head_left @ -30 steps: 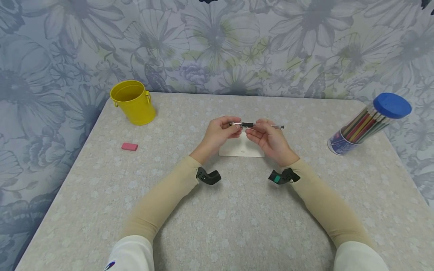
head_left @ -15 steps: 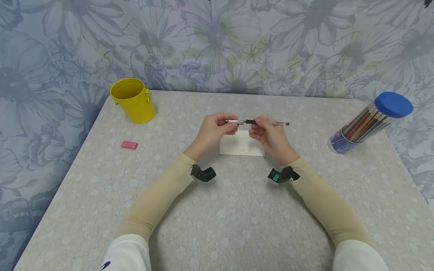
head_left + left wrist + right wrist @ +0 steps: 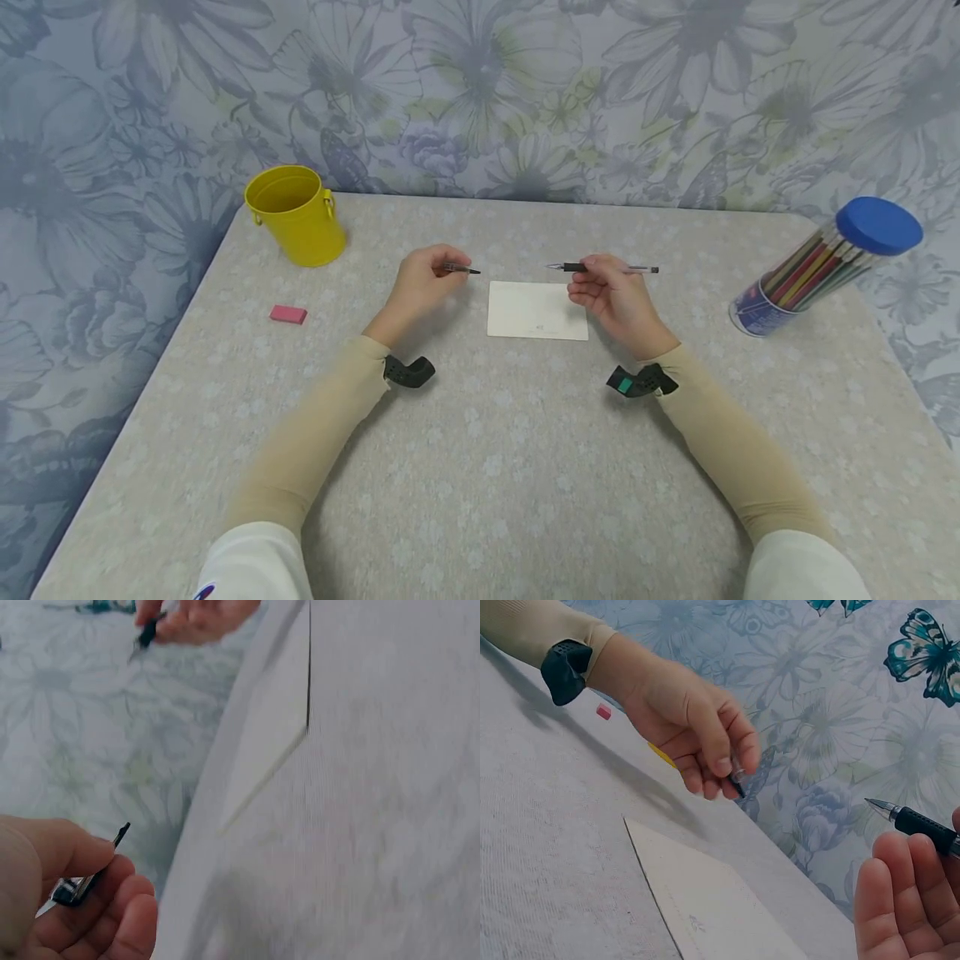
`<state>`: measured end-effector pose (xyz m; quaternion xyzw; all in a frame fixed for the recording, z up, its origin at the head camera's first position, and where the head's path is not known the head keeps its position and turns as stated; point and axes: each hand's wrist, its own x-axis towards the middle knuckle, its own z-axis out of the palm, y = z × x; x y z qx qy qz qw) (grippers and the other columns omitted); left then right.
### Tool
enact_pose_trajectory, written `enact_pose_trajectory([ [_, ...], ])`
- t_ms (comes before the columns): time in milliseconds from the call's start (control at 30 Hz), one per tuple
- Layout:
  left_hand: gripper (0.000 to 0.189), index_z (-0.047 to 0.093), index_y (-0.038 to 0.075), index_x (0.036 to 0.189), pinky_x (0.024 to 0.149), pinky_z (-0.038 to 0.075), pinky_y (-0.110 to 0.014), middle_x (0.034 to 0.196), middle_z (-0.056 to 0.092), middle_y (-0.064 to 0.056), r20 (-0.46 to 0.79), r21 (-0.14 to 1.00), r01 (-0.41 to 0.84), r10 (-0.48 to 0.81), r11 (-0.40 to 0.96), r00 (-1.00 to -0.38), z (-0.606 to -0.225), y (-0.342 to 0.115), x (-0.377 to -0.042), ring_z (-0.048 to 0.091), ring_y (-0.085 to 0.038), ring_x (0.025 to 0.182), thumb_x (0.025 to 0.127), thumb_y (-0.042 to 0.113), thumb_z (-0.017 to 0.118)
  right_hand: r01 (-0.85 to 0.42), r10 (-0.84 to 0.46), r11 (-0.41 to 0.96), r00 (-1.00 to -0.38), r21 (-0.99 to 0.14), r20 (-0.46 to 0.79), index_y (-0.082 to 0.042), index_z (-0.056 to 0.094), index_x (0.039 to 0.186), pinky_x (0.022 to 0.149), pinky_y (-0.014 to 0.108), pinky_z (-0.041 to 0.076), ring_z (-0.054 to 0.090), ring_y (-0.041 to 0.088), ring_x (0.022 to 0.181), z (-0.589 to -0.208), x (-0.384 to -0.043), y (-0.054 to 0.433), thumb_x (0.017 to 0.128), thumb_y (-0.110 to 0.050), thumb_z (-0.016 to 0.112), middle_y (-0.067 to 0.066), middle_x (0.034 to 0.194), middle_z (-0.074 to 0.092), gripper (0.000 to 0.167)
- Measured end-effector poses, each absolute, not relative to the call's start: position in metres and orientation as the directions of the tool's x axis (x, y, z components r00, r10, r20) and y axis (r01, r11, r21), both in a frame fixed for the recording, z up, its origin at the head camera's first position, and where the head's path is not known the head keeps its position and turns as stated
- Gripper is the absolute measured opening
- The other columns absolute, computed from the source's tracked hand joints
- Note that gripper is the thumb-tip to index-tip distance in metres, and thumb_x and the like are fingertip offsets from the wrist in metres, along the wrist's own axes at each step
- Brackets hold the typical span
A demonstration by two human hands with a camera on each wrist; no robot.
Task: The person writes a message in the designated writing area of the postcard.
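Observation:
Between thumb and fingers, my left hand [image 3: 426, 285] pinches a pen cap [image 3: 461, 268] with a dark clip, over the table left of the card. My right hand [image 3: 617, 304] grips a pen [image 3: 573, 267] with a black grip and clear barrel. Its bare metal tip points left in the head view, and in the right wrist view the tip shows uncapped. Beneath and between the hands lies a cream card [image 3: 532, 312] with a small mark near its front edge. Part of the cap is hidden by the left fingers.
A yellow bucket [image 3: 303, 229] stands at the back left, with a pink eraser [image 3: 288, 314] in front of it. At the right, a clear tube of pencils [image 3: 798, 271] with a blue lid stands on the patterned tabletop [image 3: 495, 467]. The wall rises behind.
The cap has come off the pen's tip. My left hand has moved left with the cap; my right hand has shifted slightly right with the pen.

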<state>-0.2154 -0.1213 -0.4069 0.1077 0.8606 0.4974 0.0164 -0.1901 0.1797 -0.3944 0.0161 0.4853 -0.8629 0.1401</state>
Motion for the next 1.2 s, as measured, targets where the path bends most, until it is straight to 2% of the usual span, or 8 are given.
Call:
enact_pose_trajectory([
  [333, 0.016, 0.079, 0.009, 0.106, 0.070, 0.043, -0.029, 0.105, 0.075, -0.014, 0.054, 0.756, 0.172, 0.202, 0.631, -0.978, -0.423, -0.130, -0.238, 0.055, -0.022, 0.082, 0.092, 0.012, 0.071, 0.268, -0.230, -0.459, -0.957, -0.847, -0.178, -0.010, 0.061, 0.096, 0.072, 0.026, 0.063, 0.074, 0.016, 0.072, -0.401, -0.192, 0.182, 0.107, -0.005, 0.043, 0.005, 0.079, 0.072, 0.022],
  [533, 0.019, 0.081, 0.008, 0.106, 0.079, 0.050, -0.037, 0.109, 0.078, -0.014, 0.094, 0.689, 0.226, 0.225, 0.688, -0.970, -0.425, -0.127, -0.245, 0.063, -0.028, 0.088, 0.093, 0.008, 0.066, 0.273, -0.234, -0.461, -0.955, -0.844, -0.181, -0.010, 0.061, 0.097, 0.072, 0.026, 0.063, 0.073, 0.017, 0.072, -0.402, -0.191, 0.181, 0.107, -0.005, 0.042, 0.005, 0.080, 0.072, 0.022],
  [667, 0.028, 0.078, 0.008, 0.118, 0.077, 0.049, -0.036, 0.114, 0.077, -0.014, 0.136, 0.657, 0.283, 0.259, 0.699, -0.956, -0.429, -0.129, -0.249, 0.062, -0.027, 0.084, 0.093, 0.005, 0.065, 0.266, -0.231, -0.459, -0.957, -0.848, -0.175, -0.010, 0.061, 0.097, 0.072, 0.026, 0.062, 0.073, 0.016, 0.072, -0.403, -0.191, 0.181, 0.107, -0.006, 0.043, 0.005, 0.081, 0.072, 0.021],
  [833, 0.050, 0.061, 0.011, 0.142, 0.067, 0.038, -0.030, 0.124, 0.074, -0.011, 0.182, 0.627, 0.355, 0.313, 0.693, -0.932, -0.433, -0.132, -0.253, 0.045, -0.020, 0.068, 0.093, -0.001, 0.061, 0.258, -0.228, -0.450, -0.959, -0.855, -0.170, -0.009, 0.062, 0.097, 0.072, 0.025, 0.062, 0.073, 0.016, 0.073, -0.402, -0.192, 0.181, 0.107, -0.007, 0.044, 0.005, 0.080, 0.072, 0.020],
  [933, 0.058, 0.053, 0.010, 0.149, 0.067, 0.039, -0.030, 0.126, 0.073, -0.011, 0.192, 0.629, 0.372, 0.327, 0.683, -0.925, -0.435, -0.133, -0.255, 0.042, -0.019, 0.065, 0.093, -0.004, 0.058, 0.260, -0.224, -0.434, -0.959, -0.863, -0.176, -0.010, 0.060, 0.098, 0.073, 0.025, 0.062, 0.072, 0.015, 0.074, -0.402, -0.192, 0.181, 0.107, -0.007, 0.044, 0.004, 0.081, 0.071, 0.019],
  [1067, 0.060, 0.050, 0.010, 0.151, 0.077, 0.047, -0.034, 0.128, 0.072, -0.011, 0.182, 0.650, 0.357, 0.320, 0.670, -0.930, -0.436, -0.133, -0.258, 0.053, -0.020, 0.072, 0.093, -0.003, 0.059, 0.264, -0.218, -0.425, -0.958, -0.866, -0.185, -0.011, 0.060, 0.099, 0.074, 0.024, 0.061, 0.072, 0.015, 0.075, -0.402, -0.192, 0.183, 0.107, -0.008, 0.044, 0.003, 0.082, 0.071, 0.018],
  [1200, 0.060, 0.049, 0.011, 0.152, 0.082, 0.050, -0.037, 0.129, 0.071, -0.011, 0.170, 0.670, 0.333, 0.300, 0.663, -0.939, -0.439, -0.132, -0.260, 0.062, -0.025, 0.081, 0.094, -0.003, 0.059, 0.263, -0.216, -0.430, -0.959, -0.863, -0.184, -0.011, 0.061, 0.099, 0.074, 0.025, 0.062, 0.072, 0.015, 0.074, -0.404, -0.193, 0.185, 0.107, -0.008, 0.044, 0.004, 0.082, 0.071, 0.019],
])
